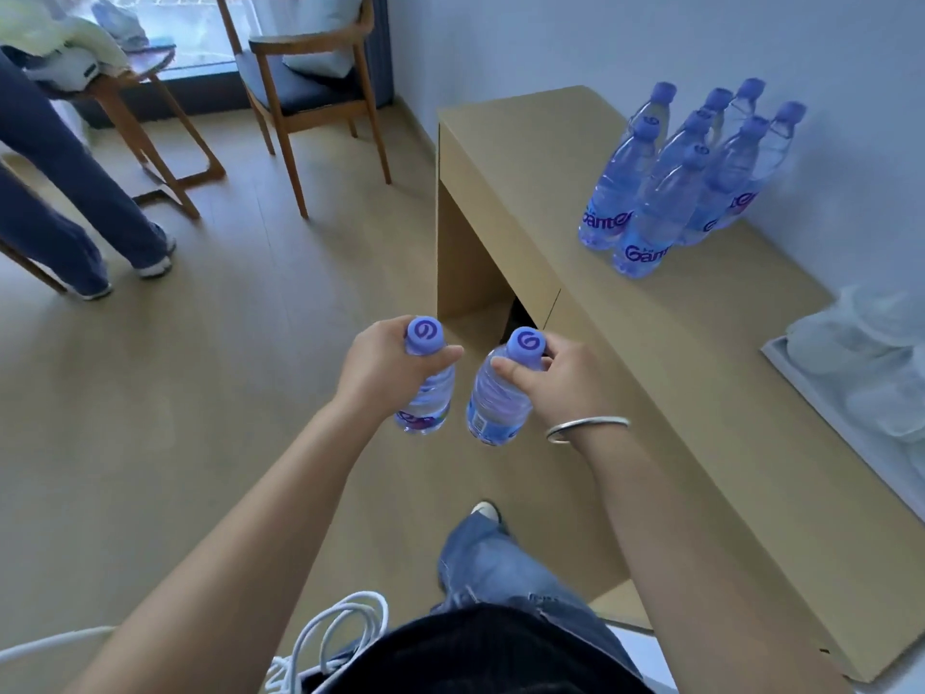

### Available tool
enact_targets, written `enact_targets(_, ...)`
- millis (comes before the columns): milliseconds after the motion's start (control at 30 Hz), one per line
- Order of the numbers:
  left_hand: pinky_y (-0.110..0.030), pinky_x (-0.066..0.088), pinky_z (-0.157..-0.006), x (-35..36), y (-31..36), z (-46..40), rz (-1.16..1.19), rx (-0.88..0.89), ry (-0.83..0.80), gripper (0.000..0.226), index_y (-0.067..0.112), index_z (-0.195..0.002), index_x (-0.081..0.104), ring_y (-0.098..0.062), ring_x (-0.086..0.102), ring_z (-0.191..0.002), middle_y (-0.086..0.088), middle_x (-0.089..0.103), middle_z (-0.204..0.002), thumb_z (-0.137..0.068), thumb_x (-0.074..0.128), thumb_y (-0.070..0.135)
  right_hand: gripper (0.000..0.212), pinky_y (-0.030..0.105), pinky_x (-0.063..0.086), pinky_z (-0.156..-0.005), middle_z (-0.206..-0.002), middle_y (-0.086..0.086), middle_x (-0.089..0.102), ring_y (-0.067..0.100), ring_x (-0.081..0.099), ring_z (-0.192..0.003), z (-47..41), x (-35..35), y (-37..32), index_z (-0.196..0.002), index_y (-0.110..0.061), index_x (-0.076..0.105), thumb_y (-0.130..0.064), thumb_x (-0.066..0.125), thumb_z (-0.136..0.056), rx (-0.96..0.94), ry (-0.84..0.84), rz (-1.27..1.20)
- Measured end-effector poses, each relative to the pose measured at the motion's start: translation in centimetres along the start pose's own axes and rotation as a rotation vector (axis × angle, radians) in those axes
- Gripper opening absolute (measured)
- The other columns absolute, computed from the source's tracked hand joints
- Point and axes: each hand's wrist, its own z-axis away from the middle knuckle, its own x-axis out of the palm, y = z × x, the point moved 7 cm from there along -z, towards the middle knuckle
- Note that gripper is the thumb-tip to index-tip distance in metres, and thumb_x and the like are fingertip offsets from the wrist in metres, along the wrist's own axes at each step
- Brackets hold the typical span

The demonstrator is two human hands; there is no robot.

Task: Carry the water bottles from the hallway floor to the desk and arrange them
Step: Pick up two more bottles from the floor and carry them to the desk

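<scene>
Water bottles [425, 388] full, rigid, slick: gripped at necks under caps, one per left hand [385, 363] and right hand [560, 378], near desk [525, 157].

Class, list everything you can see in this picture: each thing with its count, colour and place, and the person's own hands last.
Bottles on desk: eight, clear blue with purple caps, clustered upright by the wall.
Carried bottles: two, same kind, one in each hand.
Desk: one, tan, right.
Tray: one, white, on the desk's right edge.
Chair: one, wooden, top centre.
Cable: one, white, coiled on the floor, bottom.
Other person's legs: blue trousers, left.
Left hand: grips one bottle.
Right hand: grips the other.
</scene>
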Motion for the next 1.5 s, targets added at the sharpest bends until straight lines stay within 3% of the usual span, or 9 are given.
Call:
enact_targets(67,-0.037,0.053,-0.071,1.3,1.4,-3.5,-0.01,0.014,-0.009,0.034,0.011,-0.08,0.065,-0.023,0.06,-0.071,-0.009,0.069,-0.079,-0.072,0.075,0.043,0.017,0.01,0.047,-0.061,-0.074,-0.003,0.066,0.011,0.061,-0.07,-3.5,-0.8,0.2,-0.085,-0.015,0.064,-0.028,0.073,-0.077,0.004,-0.007,0.024)
enact_targets(167,-0.039,0.053,-0.071,2.6,4.0,-8.6,-0.008,0.014,-0.022,0.033,0.011,-0.08,0.066,-0.024,0.063,-0.074,-0.007,0.069,-0.077,-0.072,0.075,0.041,0.022,0.034,0.054,-0.077,-0.083,0.004,0.071,0.021,0.066,-0.081,-8.7,-2.3,0.2,-0.09,-0.012,0.067,-0.028,0.074,-0.076,0.018,-0.002,0.039)
enact_targets(300,-0.04,0.053,-0.074,3.7,8.4,-15.2,0.008,0.088,-0.019,0.03,0.01,-0.08,0.067,-0.027,0.064,-0.078,-0.007,0.07,-0.077,-0.073,0.075,0.038,0.027,0.042,0.053,-0.08,-0.086,0.007,0.072,0.024,0.065,-0.083,-15.5,-4.7,-0.9,-0.093,-0.009,0.068,-0.029,0.073,-0.076,-0.014,0.033,0.061)
enact_targets(400,-0.044,0.054,-0.079,4.5,11.3,-19.2,0.008,0.13,-0.037,0.03,0.007,-0.084,0.068,-0.029,0.065,-0.085,-0.01,0.07,-0.083,-0.073,0.075,0.034,0.017,0.037,0.048,-0.069,-0.07,0.001,0.065,0.022,0.058,-0.068,-19.3,-6.0,-1.4,-0.074,-0.014,0.062,-0.028,0.072,-0.075,-0.003,0.061,0.025)
enact_targets(700,-0.041,0.053,-0.078,7.4,16.2,-32.4,-0.026,0.196,-0.137,0.031,0.012,-0.085,0.067,-0.024,0.065,-0.083,-0.007,0.071,-0.084,-0.072,0.074,0.039,0.037,0.025,0.028,-0.05,-0.049,-0.01,0.038,0.007,0.035,-0.049,-29.6,-8.3,-1.9,-0.053,-0.03,0.037,-0.024,0.067,-0.074,0.034,0.225,0.033)
enact_targets(1033,-0.03,0.039,-0.06,13.4,20.7,-45.5,-0.124,0.34,-0.449,0.039,0.004,-0.082,0.062,-0.017,0.048,-0.064,-0.003,0.058,-0.07,-0.073,0.072,0.041,0.021,0.027,0.032,-0.055,-0.061,-0.009,0.045,0.015,0.044,-0.063,-38.8,-10.3,-0.3,-0.071,-0.017,0.048,-0.024,0.066,-0.076,0.245,0.529,0.067)
enact_targets(1133,-0.03,0.039,-0.061,15.5,22.4,-47.6,-0.112,0.39,-0.55,0.038,0.005,-0.081,0.062,-0.016,0.048,-0.064,-0.001,0.057,-0.069,-0.072,0.072,0.041,0.019,0.018,0.031,-0.048,-0.058,-0.008,0.043,0.013,0.041,-0.056,-39.7,-11.6,0.2,-0.073,-0.012,0.049,-0.023,0.064,-0.077,0.345,0.669,0.074)
enact_targets(1267,-0.028,0.036,-0.059,18.4,24.1,-48.4,-0.17,0.464,-0.665,0.033,0.013,-0.07,0.055,-0.016,0.043,-0.06,0.005,0.049,-0.061,-0.072,0.072,0.041,0.026,0.024,0.03,-0.047,-0.055,-0.004,0.043,0.014,0.039,-0.051,-39.2,-12.8,0.7,-0.066,-0.011,0.044,-0.026,0.064,-0.075,0.461,0.835,0.094)
enact_targets(1500,-0.028,0.037,-0.06,20.2,24.6,-49.0,-0.141,0.52,-0.722,0.037,0.003,-0.079,0.061,-0.018,0.045,-0.062,-0.003,0.054,-0.067,-0.073,0.072,0.037,0.03,0.029,0.038,-0.064,-0.082,0.008,0.061,0.024,0.054,-0.077,-38.7,-11.8,0.4,-0.084,-0.006,0.052,-0.031,0.067,-0.078,0.424,0.975,0.079)
